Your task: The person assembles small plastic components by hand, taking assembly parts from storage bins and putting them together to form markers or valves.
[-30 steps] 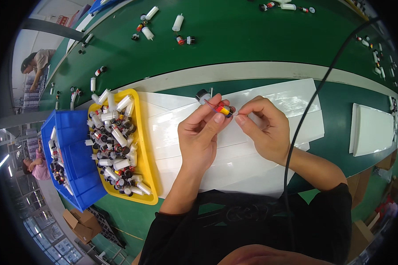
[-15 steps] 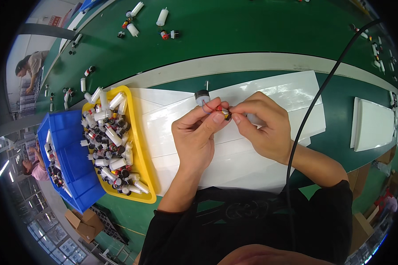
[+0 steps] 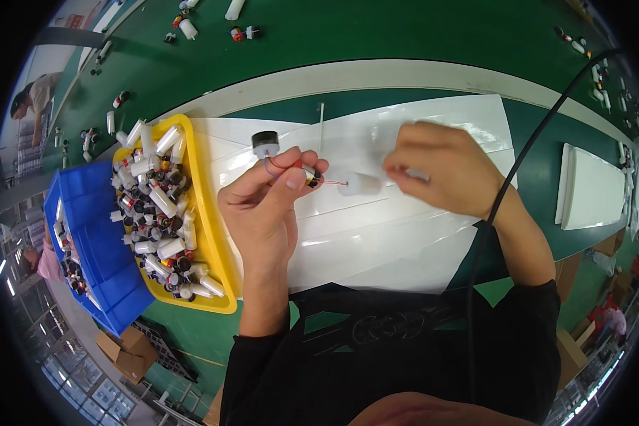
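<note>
My left hand (image 3: 270, 195) is closed, with thumb and fingertips pinching a small red, yellow and black wired component (image 3: 309, 174). Thin wires run from it to a round black-capped piece (image 3: 265, 143), which stands out above my fingers. On its other side, a reddish wire (image 3: 334, 182) leads to a pale translucent cylinder (image 3: 362, 184), slightly blurred, over the white sheets (image 3: 376, 227). To the right of that cylinder is my right hand (image 3: 437, 169), apart from it. Its fingers are loosely curled, with a gap by the thumb and nothing visible held.
On the left, a yellow tray (image 3: 216, 263) full of similar parts stands against a blue bin (image 3: 96, 241). A thin white rod (image 3: 322, 128) lies beyond my hands. A black cable (image 3: 522, 160) crosses by my right forearm. White sheets (image 3: 593, 188) are stacked at right.
My hands have moved apart: the left to the left with the wired component, the right away to the right. The pale cylinder and its wire now show between them. The view has shifted slightly.
</note>
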Available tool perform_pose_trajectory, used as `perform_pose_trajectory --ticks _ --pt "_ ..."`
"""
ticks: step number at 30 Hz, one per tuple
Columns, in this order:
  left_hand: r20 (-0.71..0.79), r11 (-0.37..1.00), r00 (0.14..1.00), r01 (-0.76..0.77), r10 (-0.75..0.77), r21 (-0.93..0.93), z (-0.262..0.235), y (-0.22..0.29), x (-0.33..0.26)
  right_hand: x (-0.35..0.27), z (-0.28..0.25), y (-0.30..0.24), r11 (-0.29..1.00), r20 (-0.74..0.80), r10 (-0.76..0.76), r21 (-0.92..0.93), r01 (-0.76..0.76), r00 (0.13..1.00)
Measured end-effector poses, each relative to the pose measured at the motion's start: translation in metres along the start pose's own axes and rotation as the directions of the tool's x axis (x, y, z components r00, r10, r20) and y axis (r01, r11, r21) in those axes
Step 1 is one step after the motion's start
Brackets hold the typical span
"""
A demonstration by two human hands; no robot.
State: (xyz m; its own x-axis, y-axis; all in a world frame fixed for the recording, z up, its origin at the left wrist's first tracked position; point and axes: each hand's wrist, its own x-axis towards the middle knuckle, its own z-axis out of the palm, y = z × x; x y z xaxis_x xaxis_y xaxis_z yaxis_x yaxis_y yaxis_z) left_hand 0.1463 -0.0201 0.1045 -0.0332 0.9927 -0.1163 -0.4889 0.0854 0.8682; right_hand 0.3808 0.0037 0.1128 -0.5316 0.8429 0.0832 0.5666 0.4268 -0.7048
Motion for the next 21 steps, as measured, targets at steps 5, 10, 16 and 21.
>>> perform_pose_trajectory --ticks 5,10,16,21 --pt "0.000 0.994 0.995 0.103 -0.103 -0.042 -0.005 -0.001 -0.005 -0.010 0.022 -0.014 0.912 0.211 -0.020 -0.397 0.104 0.977" --pt "0.044 0.987 0.989 0.143 -0.140 -0.076 -0.007 -0.003 -0.011 -0.008 0.029 -0.014 0.934 0.180 0.031 -0.355 0.035 0.983" --pt "0.133 0.893 0.883 0.447 -0.450 0.053 -0.012 -0.018 -0.029 -0.018 0.029 -0.006 0.937 0.172 -0.127 -0.301 0.175 0.977" --pt "0.299 0.817 0.765 0.567 -0.570 0.106 -0.005 -0.024 -0.045 -0.021 0.038 0.015 0.970 -0.092 -0.243 -0.048 0.239 0.966"
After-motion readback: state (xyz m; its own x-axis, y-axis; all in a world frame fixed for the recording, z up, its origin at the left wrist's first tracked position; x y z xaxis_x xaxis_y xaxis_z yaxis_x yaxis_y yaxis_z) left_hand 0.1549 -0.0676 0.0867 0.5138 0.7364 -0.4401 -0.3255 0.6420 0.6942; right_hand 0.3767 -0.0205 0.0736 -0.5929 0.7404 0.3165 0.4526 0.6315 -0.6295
